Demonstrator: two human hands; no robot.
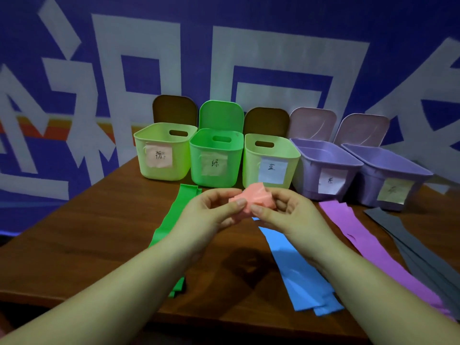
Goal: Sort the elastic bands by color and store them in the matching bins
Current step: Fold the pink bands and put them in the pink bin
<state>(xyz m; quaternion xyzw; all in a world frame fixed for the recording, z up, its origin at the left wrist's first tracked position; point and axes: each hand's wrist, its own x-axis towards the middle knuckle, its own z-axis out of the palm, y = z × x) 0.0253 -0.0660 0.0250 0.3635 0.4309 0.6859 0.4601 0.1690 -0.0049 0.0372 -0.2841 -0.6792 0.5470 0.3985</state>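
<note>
Sorting in progress, seen from the head camera. Both hands meet above the middle of the wooden table [99, 220]: the left hand [211, 210] and the right hand [291, 215] each pinch the pink band [251, 197], which is folded or bunched into a compact wad held in the air between thumb and fingertips, just in front of the row of bins. Five open bins stand along the far edge, each bearing a paper label: the pale green bin with a pink label [161, 155] at far left, then the green bin [216, 158], a second pale green bin with a white label [271, 160], and two purple bins [326, 170] [388, 180] at right. Four bands lie flat on the table, unsorted: the green band [174, 217] to the left of the hands, the blue band [298, 270] beneath the right forearm, the purple band [361, 235] and the grey band [410, 245] further right. The bin interiors are not visible, so nothing can be confirmed as stored. By this evidence the task stands at an early stage: the pink band appears bound for the pink-labelled bin, and four colours remain.
</note>
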